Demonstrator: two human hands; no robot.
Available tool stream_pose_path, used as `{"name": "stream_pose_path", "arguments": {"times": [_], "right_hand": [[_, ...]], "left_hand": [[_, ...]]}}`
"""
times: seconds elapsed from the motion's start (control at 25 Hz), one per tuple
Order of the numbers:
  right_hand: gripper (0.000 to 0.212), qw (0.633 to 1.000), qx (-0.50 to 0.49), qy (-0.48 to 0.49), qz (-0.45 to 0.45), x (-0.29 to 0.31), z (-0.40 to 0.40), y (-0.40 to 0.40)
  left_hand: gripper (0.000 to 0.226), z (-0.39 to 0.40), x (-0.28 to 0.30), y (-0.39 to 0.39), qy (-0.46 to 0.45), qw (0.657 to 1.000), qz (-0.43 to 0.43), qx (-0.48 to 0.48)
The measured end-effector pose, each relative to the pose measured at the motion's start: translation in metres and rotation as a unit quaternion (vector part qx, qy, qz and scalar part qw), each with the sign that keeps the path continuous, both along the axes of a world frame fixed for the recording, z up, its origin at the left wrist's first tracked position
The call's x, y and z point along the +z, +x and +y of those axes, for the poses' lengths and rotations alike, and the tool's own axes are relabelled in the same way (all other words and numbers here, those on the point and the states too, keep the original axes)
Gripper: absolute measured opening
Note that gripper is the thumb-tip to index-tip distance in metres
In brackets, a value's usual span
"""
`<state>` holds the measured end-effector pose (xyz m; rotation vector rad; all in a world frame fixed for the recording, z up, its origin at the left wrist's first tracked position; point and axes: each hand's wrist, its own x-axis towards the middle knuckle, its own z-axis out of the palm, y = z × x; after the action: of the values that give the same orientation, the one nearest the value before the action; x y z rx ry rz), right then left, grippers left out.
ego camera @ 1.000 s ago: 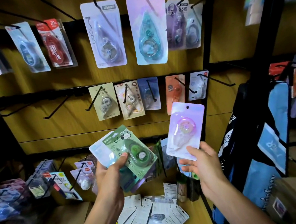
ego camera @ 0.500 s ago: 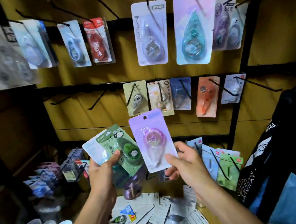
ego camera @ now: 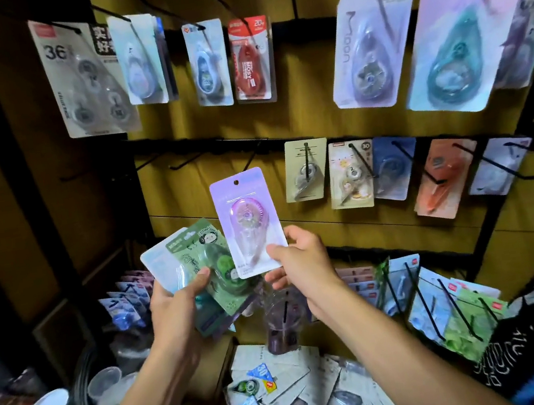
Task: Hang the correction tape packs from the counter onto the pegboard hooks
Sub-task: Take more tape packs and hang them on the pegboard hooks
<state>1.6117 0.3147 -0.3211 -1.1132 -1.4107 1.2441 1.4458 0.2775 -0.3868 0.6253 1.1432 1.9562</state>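
Pinching lower edge of upright lilac carded correction tape pack (ego camera: 248,220), right hand (ego camera: 296,258) holds it before wooden pegboard (ego camera: 306,106), below empty black hook (ego camera: 253,155). Left hand (ego camera: 174,301) grips fanned stack topped by green pack (ego camera: 214,265). More packs (ego camera: 287,397) lie loose on counter (ego camera: 215,373).

Centre of frame: right hand (ego camera: 296,260) holds a single pack (ego camera: 247,220) up before the pegboard (ego camera: 310,105).
Left of it: left hand (ego camera: 176,302) holds a fan of packs (ego camera: 199,268).
Bottom centre: loose packs (ego camera: 287,393) lie on the counter (ego camera: 215,376).
Upper frame: hung packs (ego camera: 249,59) on hooks.
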Motion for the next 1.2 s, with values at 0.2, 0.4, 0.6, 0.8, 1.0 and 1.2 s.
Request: {"name": "stream_pose_path", "arguments": {"times": [0.2, 0.4, 0.6, 0.8, 1.0, 1.2], "right_hand": [[0.015, 1.000, -0.025, 0.011, 0.014, 0.001, 0.004, -0.009], [0.027, 0.992, -0.094, -0.005, 0.088, 0.012, 0.034, -0.023], [0.024, 0.987, -0.120, 0.063, 0.087, 0.011, 0.084, -0.043], [0.043, 0.991, -0.082, -0.031, 0.100, 0.011, 0.147, -0.058], [0.046, 0.969, 0.046, -0.168, 0.175, 0.014, 0.184, -0.046], [0.039, 0.992, 0.035, -0.124, 0.001, 0.002, 0.151, -0.034]], "left_hand": [[0.033, 0.002, -0.003, -0.007, -0.007, 1.000, -0.015, 0.007], [0.032, 0.005, 0.002, -0.008, -0.006, 0.999, -0.031, -0.002], [0.033, 0.020, 0.005, -0.022, -0.004, 1.000, 0.000, 0.003], [0.034, 0.040, 0.003, -0.036, -0.006, 1.000, 0.022, 0.001], [0.035, 0.050, -0.006, -0.043, -0.012, 1.000, 0.027, -0.001], [0.037, 0.045, -0.007, -0.031, -0.015, 1.000, 0.019, -0.018]]}}
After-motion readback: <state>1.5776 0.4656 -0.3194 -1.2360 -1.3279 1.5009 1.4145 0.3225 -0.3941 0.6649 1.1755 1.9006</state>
